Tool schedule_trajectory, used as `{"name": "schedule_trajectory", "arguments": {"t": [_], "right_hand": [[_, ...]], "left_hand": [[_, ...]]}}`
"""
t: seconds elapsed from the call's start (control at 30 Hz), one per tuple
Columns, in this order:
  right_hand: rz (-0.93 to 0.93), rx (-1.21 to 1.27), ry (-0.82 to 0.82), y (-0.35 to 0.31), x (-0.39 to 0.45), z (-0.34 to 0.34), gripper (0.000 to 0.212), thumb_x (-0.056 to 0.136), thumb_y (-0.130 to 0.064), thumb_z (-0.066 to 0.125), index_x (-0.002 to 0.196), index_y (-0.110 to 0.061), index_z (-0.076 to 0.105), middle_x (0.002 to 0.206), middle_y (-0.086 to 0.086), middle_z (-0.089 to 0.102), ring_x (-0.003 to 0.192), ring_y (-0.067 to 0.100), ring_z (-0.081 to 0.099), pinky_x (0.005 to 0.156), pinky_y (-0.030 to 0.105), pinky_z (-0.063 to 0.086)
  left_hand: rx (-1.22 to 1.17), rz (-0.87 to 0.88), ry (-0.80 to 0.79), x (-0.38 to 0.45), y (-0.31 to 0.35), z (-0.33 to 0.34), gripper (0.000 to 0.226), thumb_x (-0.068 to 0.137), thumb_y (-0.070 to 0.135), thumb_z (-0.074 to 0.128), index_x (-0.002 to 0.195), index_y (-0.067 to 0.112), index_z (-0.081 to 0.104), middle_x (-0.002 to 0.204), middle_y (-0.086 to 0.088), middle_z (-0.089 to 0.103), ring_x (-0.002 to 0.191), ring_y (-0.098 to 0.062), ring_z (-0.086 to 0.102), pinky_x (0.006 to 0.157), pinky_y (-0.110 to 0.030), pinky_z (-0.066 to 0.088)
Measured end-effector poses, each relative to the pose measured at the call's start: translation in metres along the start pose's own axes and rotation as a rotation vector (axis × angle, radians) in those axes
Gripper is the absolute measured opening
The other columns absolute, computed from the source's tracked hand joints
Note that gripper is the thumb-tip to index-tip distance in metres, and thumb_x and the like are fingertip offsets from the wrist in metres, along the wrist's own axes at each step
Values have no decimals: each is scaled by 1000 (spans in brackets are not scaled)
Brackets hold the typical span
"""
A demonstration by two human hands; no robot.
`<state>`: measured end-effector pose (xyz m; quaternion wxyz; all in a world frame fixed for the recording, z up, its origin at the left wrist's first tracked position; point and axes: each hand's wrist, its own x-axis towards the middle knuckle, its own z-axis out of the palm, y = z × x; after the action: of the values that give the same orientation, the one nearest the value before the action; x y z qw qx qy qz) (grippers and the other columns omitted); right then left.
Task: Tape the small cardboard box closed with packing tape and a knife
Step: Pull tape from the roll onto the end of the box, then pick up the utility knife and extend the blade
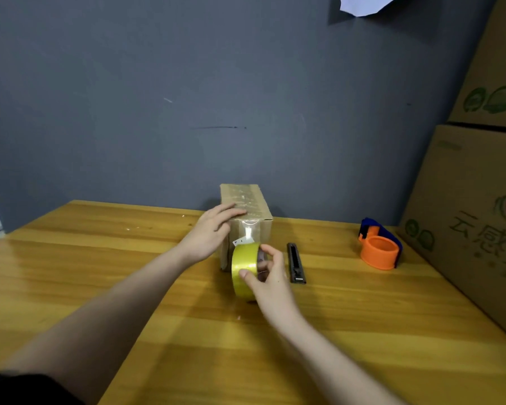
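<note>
A small cardboard box (263, 229) stands on the wooden table (100, 273) near the grey wall, with clear tape running along its top and down its near face. My left hand (214, 232) lies flat on the box's top left edge, fingers apart. My right hand (268, 276) grips a yellow roll of packing tape (244, 261) held upright in front of the box; a strip of tape runs from the roll up the box's near face. A black utility knife (296, 263) lies on the table just right of the roll.
An orange and blue tape dispenser (380, 248) sits at the right rear of the table. Large printed cardboard cartons (476, 217) are stacked along the right edge. The grey wall (187, 97) closes off the back.
</note>
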<state>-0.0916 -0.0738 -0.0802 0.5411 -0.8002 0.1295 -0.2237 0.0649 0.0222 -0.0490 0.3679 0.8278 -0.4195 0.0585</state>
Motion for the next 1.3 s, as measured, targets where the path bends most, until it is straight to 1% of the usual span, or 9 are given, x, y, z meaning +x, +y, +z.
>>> {"name": "schedule_trajectory", "arguments": {"t": [0.27,0.43,0.53,0.63,0.73,0.87,1.0,1.1,1.3], "right_hand": [[-33,210,3,18,-2,16,55,89,-8,61,130,-32,34,114,7,62,98,11,58,84,19,48],[-54,225,-24,20,-5,17,56,91,-9,57,136,-30,31,121,4,61,105,9,59,93,19,44],[-60,220,-58,18,-7,16,55,93,-12,56,135,-34,29,123,-3,58,109,6,57,97,23,45],[-68,158,-49,18,-10,7,48,91,-18,58,131,-33,35,110,-12,56,97,-5,55,86,11,43],[-59,97,72,30,0,-15,23,92,-14,56,109,-30,54,108,-2,61,93,-4,55,83,10,41],[147,54,196,49,29,-53,21,93,-3,48,98,-19,61,109,6,64,101,18,58,87,25,43],[250,90,126,55,46,-77,20,85,-9,52,101,-3,62,93,10,66,85,21,57,73,26,43],[382,188,116,54,52,-85,36,93,-4,41,127,-2,52,124,14,59,114,27,56,99,34,44],[504,371,55,47,55,-92,30,95,-5,43,124,-9,49,100,10,60,101,24,58,87,37,49]], "left_hand": [[-251,-43,3,2,8,1,43,98,5,25,129,17,53,151,-5,33,140,-12,25,112,-22,15],[-331,-52,-4,2,5,5,43,102,12,21,131,21,52,153,-1,28,138,-8,23,119,-39,19],[-398,-106,-9,2,9,4,44,103,21,20,132,25,53,155,4,26,139,-7,23,118,-36,19],[-391,-143,178,3,25,3,38,100,18,30,126,22,57,151,0,33,139,-10,28,115,-28,19],[-311,-8,396,-8,55,0,30,88,16,40,104,25,63,124,-1,55,117,-5,49,103,-22,37],[-560,45,206,-26,107,17,28,94,0,39,99,15,61,92,3,65,81,-6,65,78,-18,51],[-726,-213,-95,-28,129,77,28,94,-1,39,115,13,52,108,-8,63,88,-9,60,74,-10,44],[-737,-509,-125,-26,121,113,37,96,14,44,133,12,45,135,-9,51,122,-18,49,99,-24,36],[-1054,-794,-100,-12,118,120,37,96,29,36,129,15,47,121,-9,59,107,-21,55,85,-31,45]]}}
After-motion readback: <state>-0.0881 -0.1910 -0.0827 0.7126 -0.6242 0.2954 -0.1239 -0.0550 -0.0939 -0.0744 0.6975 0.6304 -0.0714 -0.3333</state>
